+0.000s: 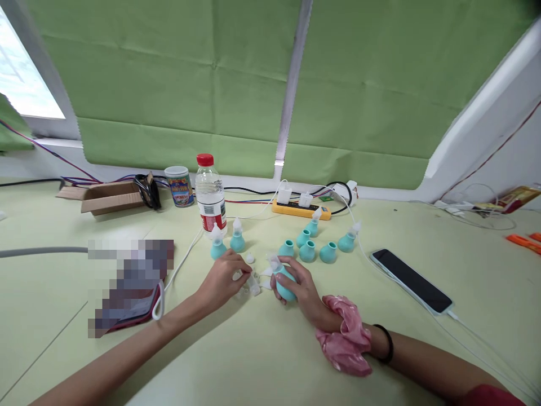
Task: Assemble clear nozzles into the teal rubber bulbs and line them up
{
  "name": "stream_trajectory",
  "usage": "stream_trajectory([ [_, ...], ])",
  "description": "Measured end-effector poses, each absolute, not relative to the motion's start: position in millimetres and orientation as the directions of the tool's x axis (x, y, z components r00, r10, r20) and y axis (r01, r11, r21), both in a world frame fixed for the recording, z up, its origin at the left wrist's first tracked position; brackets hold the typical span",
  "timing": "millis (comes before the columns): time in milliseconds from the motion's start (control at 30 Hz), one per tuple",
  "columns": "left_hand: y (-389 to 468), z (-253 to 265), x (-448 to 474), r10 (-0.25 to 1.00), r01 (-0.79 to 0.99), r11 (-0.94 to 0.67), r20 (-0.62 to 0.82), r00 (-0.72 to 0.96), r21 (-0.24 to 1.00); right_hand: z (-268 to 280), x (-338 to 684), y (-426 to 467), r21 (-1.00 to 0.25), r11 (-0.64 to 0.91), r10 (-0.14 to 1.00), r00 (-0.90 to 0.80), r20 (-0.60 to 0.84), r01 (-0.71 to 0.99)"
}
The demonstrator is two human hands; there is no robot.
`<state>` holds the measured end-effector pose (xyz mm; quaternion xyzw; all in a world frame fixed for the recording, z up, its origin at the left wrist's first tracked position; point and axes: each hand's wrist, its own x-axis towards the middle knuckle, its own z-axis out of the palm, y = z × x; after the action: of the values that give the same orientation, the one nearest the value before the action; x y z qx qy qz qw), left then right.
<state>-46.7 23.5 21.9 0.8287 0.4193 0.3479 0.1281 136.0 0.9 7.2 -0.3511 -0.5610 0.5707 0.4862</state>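
Observation:
In my right hand (pixel 302 287) is a teal squeeze bulb (pixel 285 285) with a translucent cap and nozzle (pixel 274 261) on its neck, tipped to the left; it looks like a nasal aspirator. My left hand (pixel 230 276) is closed in a pinch over small clear plastic parts (pixel 253 286) on the table, and what lies between its fingertips is too small to make out. A small clear tip (pixel 250 258) stands just beyond that hand. Behind my hands, several open teal bulbs (pixel 307 251) stand without nozzles. Other bulbs carry clear nozzles, such as one aspirator (pixel 237 235) at the left and another (pixel 348 239) at the right.
A water bottle (pixel 211 197) with a red cap stands behind the left aspirators. Beyond are a printed can (pixel 180 187), a cardboard box (pixel 112 197) and a yellow power strip (pixel 301 210). Phones (pixel 412 280) with charging cables lie at right and left (pixel 137 310).

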Motion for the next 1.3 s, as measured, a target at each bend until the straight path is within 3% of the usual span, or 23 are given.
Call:
stream_trajectory([
  [167,5.2,32.9,-38.9,0.813,0.609,-0.572,0.478,0.332,0.550,9.4,131.9,-7.5,-0.918,0.328,0.923,-0.285,0.260,0.224],
  [333,-19.7,35.0,-24.3,0.773,0.686,-0.634,0.303,0.557,0.356,19.9,127.7,-27.9,-0.874,0.408,0.819,-0.529,0.221,0.266],
  [433,-26.2,32.4,-19.2,0.781,0.613,-0.596,0.200,0.591,0.518,26.8,130.2,-33.8,-0.863,0.432,0.765,-0.613,0.197,0.262],
  [533,-29.6,33.0,-17.2,0.818,0.497,-0.505,0.208,0.536,0.705,33.4,134.5,-32.0,-0.822,0.504,0.696,-0.688,0.206,0.264],
  [667,-30.3,34.0,-17.0,0.837,0.283,-0.243,0.054,0.544,0.928,41.4,138.3,-27.8,-0.766,0.617,0.590,-0.750,0.300,0.180],
  [767,-22.7,34.4,-21.2,0.840,0.185,-0.072,-0.041,0.541,0.980,49.1,141.5,-27.7,-0.710,0.697,0.479,-0.805,0.351,0.105],
  [833,-13.7,34.7,-26.7,0.895,0.310,-0.238,0.084,0.437,0.920,57.0,145.0,-26.4,-0.677,0.725,0.494,-0.777,0.389,0.122],
  [867,-8.7,34.3,-29.7,0.897,0.432,-0.379,0.209,0.389,0.818,61.9,147.1,-24.4,-0.671,0.726,0.531,-0.742,0.410,0.149],
  [933,0.8,31.7,-35.0,0.803,0.658,-0.589,0.429,0.413,0.469,72.8,151.1,-17.1,-0.682,0.701,0.612,-0.666,0.426,0.207],
  [967,4.7,29.1,-36.8,0.768,0.729,-0.608,0.466,0.440,0.314,78.4,152.8,-11.8,-0.691,0.685,0.642,-0.640,0.422,0.232],
  [1033,10.1,21.9,-38.4,0.765,0.805,-0.573,0.451,0.459,0.152,88.9,154.6,1.3,-0.684,0.671,0.687,-0.587,0.429,0.286],
  [1167,11.6,6.8,-37.2,0.764,0.796,-0.594,0.391,0.513,0.118,101.3,149.4,34.3,-0.541,0.704,0.709,-0.514,0.483,0.461],
  [1300,7.9,0.6,-36.5,0.716,0.735,-0.667,0.379,0.587,0.121,95.0,136.2,75.2,-0.343,0.683,0.724,-0.534,0.437,0.645],
])
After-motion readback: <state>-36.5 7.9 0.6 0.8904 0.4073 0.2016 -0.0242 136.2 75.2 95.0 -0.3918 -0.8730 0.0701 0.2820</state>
